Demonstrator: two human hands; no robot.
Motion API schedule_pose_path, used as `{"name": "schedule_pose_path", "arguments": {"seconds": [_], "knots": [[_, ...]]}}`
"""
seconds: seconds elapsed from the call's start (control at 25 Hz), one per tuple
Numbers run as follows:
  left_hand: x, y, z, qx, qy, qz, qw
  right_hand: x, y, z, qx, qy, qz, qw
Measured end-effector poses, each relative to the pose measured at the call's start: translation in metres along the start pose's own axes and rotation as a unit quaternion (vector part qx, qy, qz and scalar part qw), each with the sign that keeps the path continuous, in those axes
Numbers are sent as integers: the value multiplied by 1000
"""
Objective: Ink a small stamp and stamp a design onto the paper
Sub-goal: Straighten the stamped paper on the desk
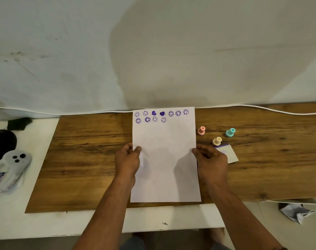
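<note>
A white sheet of paper [165, 156] lies on the wooden board [81, 150], with two rows of purple smiley and heart prints along its far edge. My left hand [127, 162] grips the paper's left edge, thumb on top. My right hand [210, 159] grips the right edge the same way. Three small stamps stand to the right of the sheet: a pink stamp [201, 130], a cream stamp [217, 141] and a teal stamp [230, 132]. A white ink pad [228, 153] with a purple edge lies just beyond my right hand, partly hidden by it.
A white cable [261, 107] runs along the board's far edge by the wall. On the white surface at left lie a phone in a grey case [15, 168] and dark objects [2, 143]. Crumpled paper [296, 212] lies low at right.
</note>
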State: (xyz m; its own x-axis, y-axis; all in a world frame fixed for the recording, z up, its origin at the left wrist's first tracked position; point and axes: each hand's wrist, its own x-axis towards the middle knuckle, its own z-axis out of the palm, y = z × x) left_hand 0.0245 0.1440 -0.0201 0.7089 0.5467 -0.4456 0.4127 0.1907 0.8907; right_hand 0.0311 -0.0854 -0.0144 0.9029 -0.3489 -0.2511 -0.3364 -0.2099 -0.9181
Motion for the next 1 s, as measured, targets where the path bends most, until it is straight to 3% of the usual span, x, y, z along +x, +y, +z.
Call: {"name": "schedule_pose_path", "arguments": {"seconds": [0.64, 0.76, 0.88, 1.0], "knots": [[-2, 1, 1, 11, 8, -5, 1000, 3, 2, -1, -7, -3, -24, 1000], [-3, 1, 1, 52, 12, 16, 998, 1, 1, 2, -35, 16, -37, 999], [-7, -1, 1, 145, 7, 109, 983, -5, 1, 5, -137, 23, -121, 983], [-10, -9, -1, 300, 0, 193, 934, -9, 8, 8, -224, -17, -249, 942]]}}
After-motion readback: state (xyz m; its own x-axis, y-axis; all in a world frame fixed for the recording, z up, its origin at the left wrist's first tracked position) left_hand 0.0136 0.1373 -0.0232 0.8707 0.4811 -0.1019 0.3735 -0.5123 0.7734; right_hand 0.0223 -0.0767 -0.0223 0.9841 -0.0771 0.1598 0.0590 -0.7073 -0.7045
